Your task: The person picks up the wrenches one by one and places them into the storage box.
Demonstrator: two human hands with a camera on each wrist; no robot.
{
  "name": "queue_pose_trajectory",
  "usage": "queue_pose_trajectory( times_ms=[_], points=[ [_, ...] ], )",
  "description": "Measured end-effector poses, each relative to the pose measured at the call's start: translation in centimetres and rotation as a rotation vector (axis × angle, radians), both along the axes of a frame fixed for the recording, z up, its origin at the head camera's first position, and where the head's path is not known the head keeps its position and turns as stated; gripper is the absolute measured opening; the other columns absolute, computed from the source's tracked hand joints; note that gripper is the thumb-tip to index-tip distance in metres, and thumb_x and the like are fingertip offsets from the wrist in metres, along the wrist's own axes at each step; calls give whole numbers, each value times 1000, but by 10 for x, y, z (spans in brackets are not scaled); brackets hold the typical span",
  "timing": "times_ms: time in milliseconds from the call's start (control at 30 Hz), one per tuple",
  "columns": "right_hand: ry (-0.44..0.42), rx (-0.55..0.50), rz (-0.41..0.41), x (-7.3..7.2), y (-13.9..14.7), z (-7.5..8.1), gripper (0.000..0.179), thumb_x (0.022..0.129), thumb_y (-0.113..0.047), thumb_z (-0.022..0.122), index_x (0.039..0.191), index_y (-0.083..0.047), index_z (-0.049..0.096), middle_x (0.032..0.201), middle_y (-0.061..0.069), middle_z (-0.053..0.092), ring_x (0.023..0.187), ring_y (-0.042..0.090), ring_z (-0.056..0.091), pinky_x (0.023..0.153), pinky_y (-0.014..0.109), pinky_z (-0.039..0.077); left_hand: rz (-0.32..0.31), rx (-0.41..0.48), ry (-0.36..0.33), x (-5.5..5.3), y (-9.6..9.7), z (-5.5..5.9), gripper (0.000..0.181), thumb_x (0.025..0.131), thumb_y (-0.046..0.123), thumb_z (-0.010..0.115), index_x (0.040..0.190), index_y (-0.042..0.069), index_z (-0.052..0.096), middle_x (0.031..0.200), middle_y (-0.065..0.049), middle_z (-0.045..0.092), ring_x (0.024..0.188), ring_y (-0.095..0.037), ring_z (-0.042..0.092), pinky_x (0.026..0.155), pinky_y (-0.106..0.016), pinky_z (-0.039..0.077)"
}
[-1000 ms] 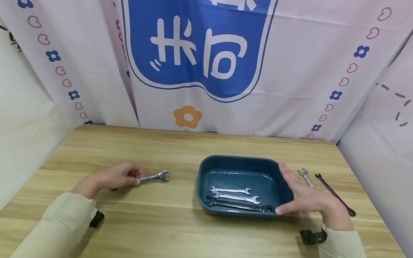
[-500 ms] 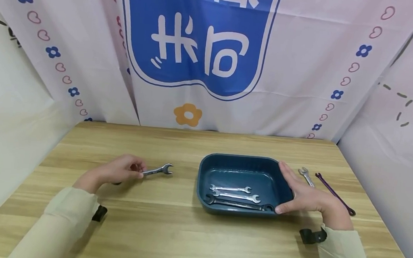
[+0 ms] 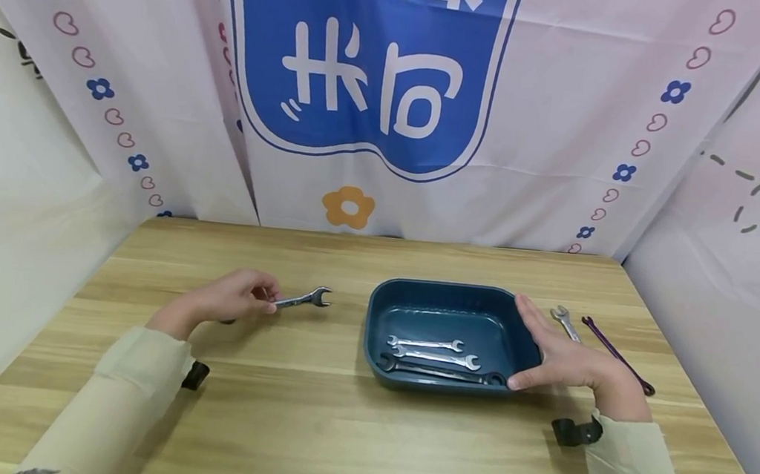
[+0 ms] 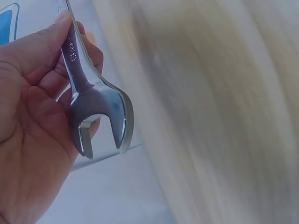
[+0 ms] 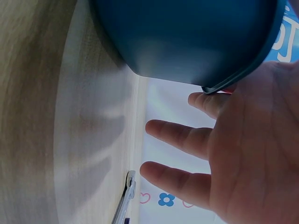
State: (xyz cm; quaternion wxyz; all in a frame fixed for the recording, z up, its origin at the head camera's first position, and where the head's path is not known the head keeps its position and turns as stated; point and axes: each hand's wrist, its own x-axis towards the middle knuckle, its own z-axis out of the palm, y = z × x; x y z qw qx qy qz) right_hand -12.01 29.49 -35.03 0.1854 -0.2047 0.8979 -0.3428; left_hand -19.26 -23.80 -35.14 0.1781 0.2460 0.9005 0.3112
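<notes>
My left hand [image 3: 233,301] pinches a silver wrench [image 3: 304,299] between thumb and fingers, left of the blue-green box. Its open-ended head points right in the head view; the left wrist view shows this wrench head [image 4: 100,109] close up, beside the palm. At the box [image 3: 435,388], my right hand [image 3: 567,360] rests against the right end, thumb at the near corner and a finger at the far one. In the right wrist view its other fingers [image 5: 180,137] stretch out straight, below the box wall [image 5: 187,42]. Inside the box lie two silver wrenches [image 3: 436,357] and a dark wrench [image 3: 436,373].
To the right of the box, a silver wrench [image 3: 564,322] lies partly hidden behind my right hand. Farther right is a slim purple wrench [image 3: 618,356]. A printed cloth [image 3: 549,131] hangs along the back edge of the wooden table [image 3: 311,425].
My left hand has moved rightward and away from me, carrying the wrench toward the box. The right hand stays against the box, and the box's contents lie as before.
</notes>
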Motion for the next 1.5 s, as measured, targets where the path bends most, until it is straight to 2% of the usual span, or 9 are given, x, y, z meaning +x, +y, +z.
queue_pose_trajectory(
  times_ms=[167, 433, 633, 800, 1167, 1500],
  points=[
    [-8, -5, 3, -1, 0, 0, 135, 72, -33, 88, 157, -6, -13, 163, 27, -14, 148, 53, -10, 111, 77, 3, -9, -2, 25, -3, 7, 3, 8, 93, 10, 67, 98, 4, 67, 90, -5, 67, 82, -15, 58, 69, -26, 49],
    [-17, -4, -3, -1, -1, 1, 134, 72, -30, 88, 158, -7, -13, 163, 27, -14, 148, 53, -9, 111, 76, 4, -48, 69, 39, -2, 22, 10, 9, 94, 10, 67, 99, 3, 67, 93, -8, 68, 84, -17, 58, 69, -26, 48],
    [-12, -1, -4, -1, 0, 1, 134, 72, -30, 88, 158, -7, -12, 164, 26, -13, 149, 53, -9, 111, 76, 5, -60, 84, 40, -3, 36, 16, 6, 94, 11, 68, 99, 9, 68, 93, -7, 68, 83, -17, 57, 68, -26, 49],
    [-13, 4, -6, -1, 0, 0, 135, 72, -31, 89, 158, -8, -13, 164, 26, -13, 149, 52, -8, 111, 76, 5, -97, 93, 51, -2, 49, 19, 6, 95, 12, 67, 100, 9, 68, 95, -10, 69, 84, -16, 57, 68, -26, 49],
    [-15, 7, -9, 0, -1, 0, 136, 71, -32, 89, 158, -8, -13, 164, 26, -13, 149, 53, -9, 111, 76, 5, -167, 110, 76, -3, 84, 35, 8, 94, 11, 67, 102, 10, 70, 94, -2, 70, 89, -15, 62, 77, -29, 55],
    [-15, 3, -8, 0, -1, 1, 135, 71, -32, 88, 158, -8, -13, 163, 27, -13, 148, 53, -9, 111, 77, 4, -234, 151, 93, -1, 121, 44, 9, 94, 13, 68, 103, 11, 70, 96, -1, 70, 90, -14, 62, 81, -28, 57]
  ],
)
